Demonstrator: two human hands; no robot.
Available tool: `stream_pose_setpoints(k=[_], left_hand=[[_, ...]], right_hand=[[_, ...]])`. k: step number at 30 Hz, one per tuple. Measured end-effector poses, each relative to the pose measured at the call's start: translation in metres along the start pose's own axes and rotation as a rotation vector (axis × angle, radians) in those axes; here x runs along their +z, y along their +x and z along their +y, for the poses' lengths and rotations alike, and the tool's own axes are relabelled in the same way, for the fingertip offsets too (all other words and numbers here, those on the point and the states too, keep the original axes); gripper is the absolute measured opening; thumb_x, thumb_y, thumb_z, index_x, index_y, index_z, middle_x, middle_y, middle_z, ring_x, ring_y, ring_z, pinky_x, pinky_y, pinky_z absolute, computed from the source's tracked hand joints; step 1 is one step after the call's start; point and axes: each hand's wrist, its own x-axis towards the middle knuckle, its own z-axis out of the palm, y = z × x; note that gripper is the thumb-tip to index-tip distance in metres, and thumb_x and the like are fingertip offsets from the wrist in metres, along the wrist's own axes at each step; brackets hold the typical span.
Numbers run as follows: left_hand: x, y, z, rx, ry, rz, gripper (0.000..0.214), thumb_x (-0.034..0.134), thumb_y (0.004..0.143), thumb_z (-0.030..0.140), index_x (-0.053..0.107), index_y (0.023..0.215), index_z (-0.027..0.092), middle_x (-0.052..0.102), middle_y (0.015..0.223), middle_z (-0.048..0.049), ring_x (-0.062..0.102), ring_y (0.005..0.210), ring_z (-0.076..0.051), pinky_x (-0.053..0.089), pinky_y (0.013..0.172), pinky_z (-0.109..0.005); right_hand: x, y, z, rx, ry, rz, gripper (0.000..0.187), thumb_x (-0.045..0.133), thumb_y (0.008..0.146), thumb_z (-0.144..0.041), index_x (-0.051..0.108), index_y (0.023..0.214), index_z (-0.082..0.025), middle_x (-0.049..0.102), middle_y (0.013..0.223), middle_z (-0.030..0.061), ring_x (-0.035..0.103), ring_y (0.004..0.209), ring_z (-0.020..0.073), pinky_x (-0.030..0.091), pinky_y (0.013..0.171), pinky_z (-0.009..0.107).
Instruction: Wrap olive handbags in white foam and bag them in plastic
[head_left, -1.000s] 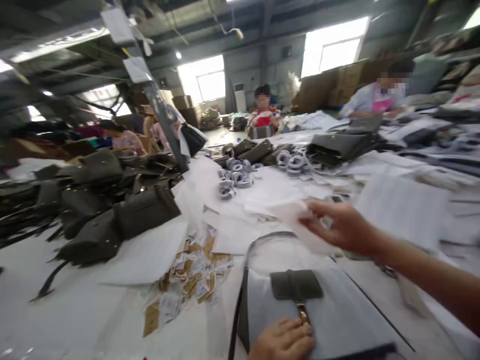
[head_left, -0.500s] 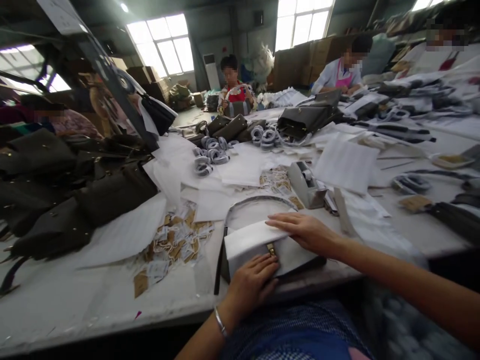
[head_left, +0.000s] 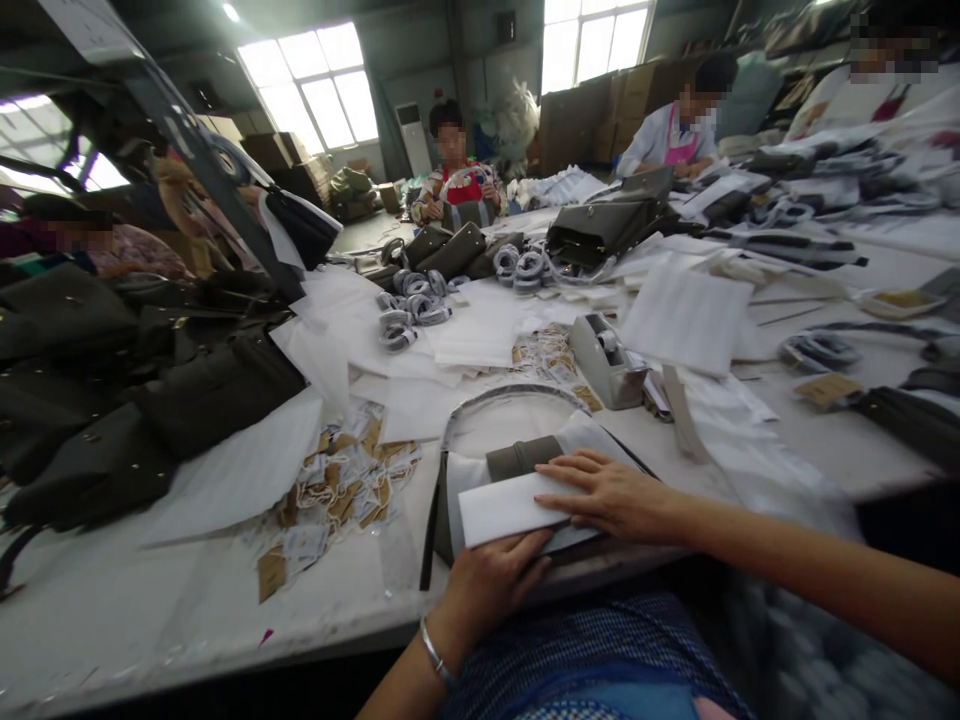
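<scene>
A dark grey-green handbag (head_left: 444,530) lies at the table's front edge, its wrapped strap (head_left: 517,392) arching behind it. White foam sheet (head_left: 499,507) covers much of its front, and a bare dark band (head_left: 525,456) of the bag shows above. My right hand (head_left: 611,497) rests on the foam's right part, fingers stretched out. Along the foam's lower edge lies my left hand (head_left: 499,578), its fingers extended and pointing right. A bracelet circles the left wrist. The bag's clasp is out of sight.
Paper tags (head_left: 341,480) lie scattered left of the bag. A grey tape dispenser (head_left: 606,362) stands behind it. Dark bags (head_left: 217,390) are piled left, near a slanted metal post (head_left: 217,170). Wrapped strap coils (head_left: 412,305) lie further back. Several people work around the table.
The foam over the bag has come down toward me, baring a dark band above it and covering the gold clasp. My right hand has moved slightly lower with it.
</scene>
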Motion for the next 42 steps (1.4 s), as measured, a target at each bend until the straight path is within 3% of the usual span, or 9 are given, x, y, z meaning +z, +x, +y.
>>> stream_pose_setpoints(k=[6,13,18,23,25,28,31,37,42], left_hand=[[0.002,-0.004,-0.002,0.048,0.024,0.053,0.035,0.059,0.094,0.032,0.060,0.130,0.030,0.077,0.107,-0.0002,0.075,0.083,-0.020,0.063,0.074,-0.029],[-0.022,-0.001,0.028,0.106,-0.304,0.402,0.038,0.052,0.095,0.012,0.056,0.131,0.023,0.071,0.123,-0.0054,0.067,0.113,-0.016,0.054,0.100,-0.026],[0.002,0.021,0.030,-0.115,-0.062,0.296,0.062,0.052,0.098,0.031,0.028,0.154,0.022,0.044,0.153,-0.0129,0.045,0.139,-0.027,0.048,0.109,-0.045],[0.030,0.019,0.019,-0.062,0.066,0.246,0.070,0.054,0.097,0.040,0.021,0.157,0.024,0.044,0.154,-0.0117,0.043,0.141,-0.030,0.047,0.109,-0.049],[0.033,0.017,0.016,-0.015,0.110,0.243,0.070,0.056,0.096,0.040,0.024,0.156,0.024,0.041,0.156,-0.0106,0.041,0.142,-0.030,0.044,0.112,-0.048],[0.034,0.016,0.016,0.025,0.156,0.260,0.071,0.060,0.094,0.039,0.027,0.155,0.023,0.038,0.157,-0.0100,0.040,0.143,-0.029,0.039,0.116,-0.047],[0.036,0.017,0.016,0.021,0.167,0.279,0.072,0.061,0.094,0.036,0.027,0.155,0.021,0.039,0.157,-0.0105,0.041,0.142,-0.029,0.036,0.117,-0.047],[0.034,0.018,0.018,0.029,0.161,0.276,0.070,0.059,0.095,0.033,0.026,0.156,0.023,0.038,0.157,-0.0099,0.043,0.141,-0.029,0.038,0.117,-0.048],[0.032,0.017,0.017,0.016,0.159,0.254,0.071,0.059,0.095,0.033,0.024,0.156,0.025,0.038,0.158,-0.0092,0.044,0.140,-0.030,0.039,0.116,-0.050]], right_hand=[[0.001,0.000,0.000,0.000,-0.022,-0.030,0.048,0.049,0.101,-0.032,0.043,0.149,-0.037,0.040,0.157,0.0077,0.042,0.138,0.0333,0.033,0.112,0.057],[0.011,-0.003,0.005,0.026,0.034,0.022,0.052,0.057,0.098,-0.032,0.043,0.147,-0.041,0.040,0.156,0.0060,0.038,0.142,0.0319,0.028,0.115,0.059],[0.011,0.000,0.004,-0.008,0.027,0.057,0.045,0.056,0.099,-0.034,0.051,0.143,-0.033,0.043,0.154,0.0095,0.041,0.140,0.0328,0.030,0.113,0.061],[-0.001,-0.024,0.010,-0.019,0.208,0.221,0.034,0.053,0.100,-0.029,0.061,0.133,-0.023,0.060,0.139,0.0085,0.050,0.134,0.0234,0.033,0.116,0.045],[-0.002,-0.060,0.007,0.143,0.316,0.425,0.030,0.051,0.101,-0.031,0.067,0.123,-0.020,0.070,0.124,0.0082,0.061,0.121,0.0200,0.043,0.108,0.036],[0.014,-0.135,-0.006,0.765,0.327,0.680,0.034,0.048,0.100,-0.043,0.073,0.102,-0.021,0.076,0.097,0.0051,0.070,0.094,0.0197,0.053,0.090,0.030],[0.053,-0.207,-0.023,1.254,0.227,0.715,0.050,0.036,0.102,-0.048,0.072,0.088,-0.018,0.072,0.075,0.0053,0.070,0.074,0.0227,0.054,0.071,0.033],[0.146,-0.247,-0.040,1.515,0.201,0.531,0.029,0.063,0.092,-0.045,0.069,0.092,-0.016,0.068,0.079,0.0042,0.065,0.068,0.0187,0.053,0.063,0.031],[0.168,-0.233,-0.028,1.542,0.249,0.508,0.026,0.060,0.097,-0.039,0.065,0.105,-0.015,0.067,0.100,0.0043,0.065,0.083,0.0168,0.057,0.075,0.035]])
